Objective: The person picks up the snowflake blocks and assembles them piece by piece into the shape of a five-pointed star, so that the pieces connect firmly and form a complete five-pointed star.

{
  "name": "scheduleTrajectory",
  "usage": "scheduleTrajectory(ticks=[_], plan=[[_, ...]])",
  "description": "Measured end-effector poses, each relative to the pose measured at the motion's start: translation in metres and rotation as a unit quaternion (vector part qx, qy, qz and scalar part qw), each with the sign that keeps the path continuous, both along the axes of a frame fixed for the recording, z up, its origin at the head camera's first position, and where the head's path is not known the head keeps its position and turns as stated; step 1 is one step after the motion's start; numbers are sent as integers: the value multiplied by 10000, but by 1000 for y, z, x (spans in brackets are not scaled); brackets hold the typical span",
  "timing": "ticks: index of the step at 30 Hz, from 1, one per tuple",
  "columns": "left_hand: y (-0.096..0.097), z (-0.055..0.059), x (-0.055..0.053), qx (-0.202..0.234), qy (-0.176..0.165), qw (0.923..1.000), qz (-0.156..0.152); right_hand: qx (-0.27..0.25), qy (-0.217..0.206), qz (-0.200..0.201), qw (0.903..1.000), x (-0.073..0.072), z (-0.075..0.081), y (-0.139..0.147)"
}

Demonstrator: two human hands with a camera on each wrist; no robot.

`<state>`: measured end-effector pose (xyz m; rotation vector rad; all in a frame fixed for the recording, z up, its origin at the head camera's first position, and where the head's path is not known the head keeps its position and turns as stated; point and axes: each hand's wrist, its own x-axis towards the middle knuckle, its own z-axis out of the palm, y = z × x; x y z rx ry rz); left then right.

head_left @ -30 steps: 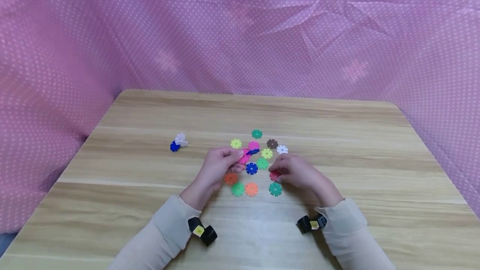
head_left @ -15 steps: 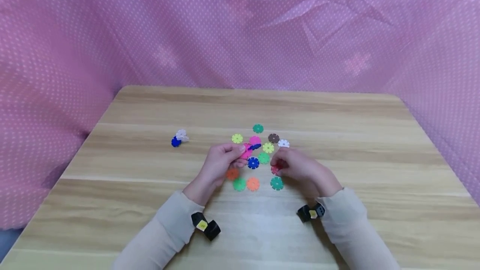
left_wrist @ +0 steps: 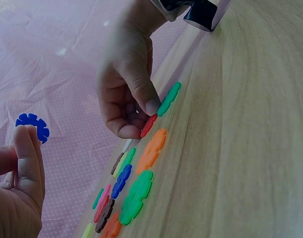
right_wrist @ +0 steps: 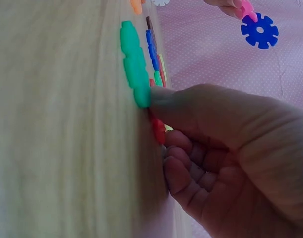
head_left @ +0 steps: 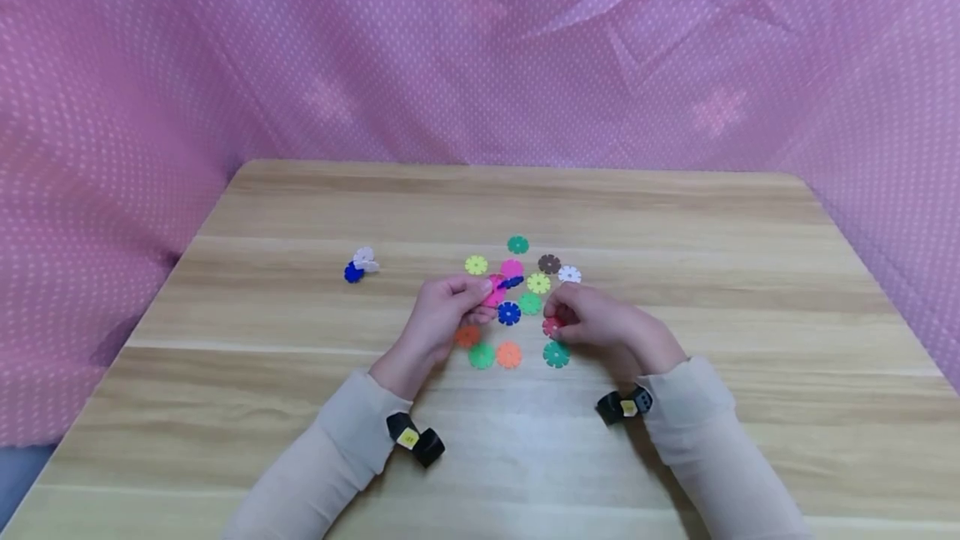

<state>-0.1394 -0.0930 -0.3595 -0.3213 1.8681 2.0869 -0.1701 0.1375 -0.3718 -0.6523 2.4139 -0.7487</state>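
In the head view my left hand (head_left: 450,311) holds a pink interlocking snowflake disc (head_left: 494,293) between thumb and fingers, raised over the table. A blue snowflake disc (right_wrist: 260,30) is joined to the pink one, edge into slot. Lower down, at the right of the loose discs, my right hand (head_left: 603,323) has thumb and curled fingers at opposite edges of a red snowflake disc (left_wrist: 148,126), which lies at the tabletop. A dark green disc (head_left: 556,354) lies right beside it, next to the thumb. Part of the red disc is hidden by the fingers.
Several loose discs lie between the hands, among them a blue disc (head_left: 509,313), an orange disc (head_left: 508,355) and a brown disc (head_left: 549,264). A joined white and blue cluster (head_left: 362,263) sits farther left. Pink dotted cloth (head_left: 480,57) hangs behind the wooden table (head_left: 750,273).
The head view has tilted, so the table and discs sit higher in the picture. Both hands stay nearly in place; the right fingers shift slightly around the red disc.
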Motion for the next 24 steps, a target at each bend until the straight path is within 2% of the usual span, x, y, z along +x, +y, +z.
scheduleTrajectory(ticks=[11,16,21,24], plan=[[4,1,1,-53,-65,10000,50,-102,44,132,9999,-3,-1,2],[4,1,1,-64,-76,9999,14,-289,-3,-75,9996,-3,-1,3],[4,0,1,-42,-141,9999,54,-541,273,-238,9979,-1,-3,7],[4,-1,1,1,-166,9998,90,-663,444,-499,9956,1,-6,9]])
